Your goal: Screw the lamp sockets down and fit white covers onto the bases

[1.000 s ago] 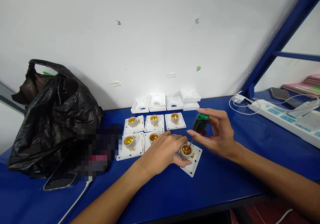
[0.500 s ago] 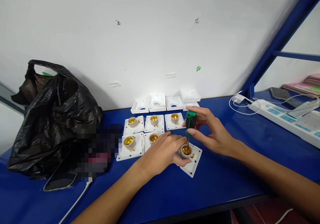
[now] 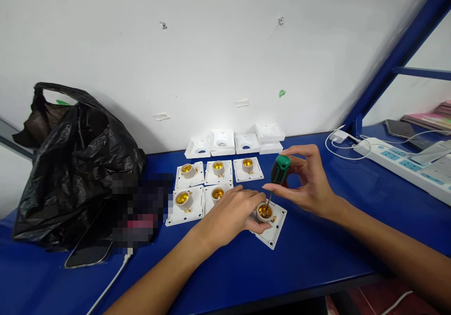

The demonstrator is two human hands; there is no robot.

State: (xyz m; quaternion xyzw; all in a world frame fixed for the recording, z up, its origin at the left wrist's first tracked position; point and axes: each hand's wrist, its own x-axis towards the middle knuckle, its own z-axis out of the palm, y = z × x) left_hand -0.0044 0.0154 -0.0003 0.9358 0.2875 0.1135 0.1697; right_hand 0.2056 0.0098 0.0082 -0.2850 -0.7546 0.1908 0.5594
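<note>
A screwdriver (image 3: 280, 170) with a green and black handle is in my right hand (image 3: 306, 183), gripped between thumb and fingers. It leans to the right, its tip down inside the brass-lined cup of a lamp holder (image 3: 279, 228) on a white square base. My left hand (image 3: 234, 214) grips that lamp holder's cup from the left, thumb in front. Behind and left of it, several more lamp holders (image 3: 183, 200) lie in two rows on the blue table (image 3: 310, 254). My left hand partly covers one of them.
White square covers (image 3: 246, 143) with round holes stand along the wall, some stacked. A black plastic bag (image 3: 81, 165) and a phone (image 3: 89, 251) with a white cable lie at left. At right are a white power strip (image 3: 405, 162) and another phone (image 3: 399, 128).
The screwdriver has gone from nearly upright to leaning right, its tip still in the cup. My right hand has shifted slightly right and its fingers have moved around the handle. My left hand stays put.
</note>
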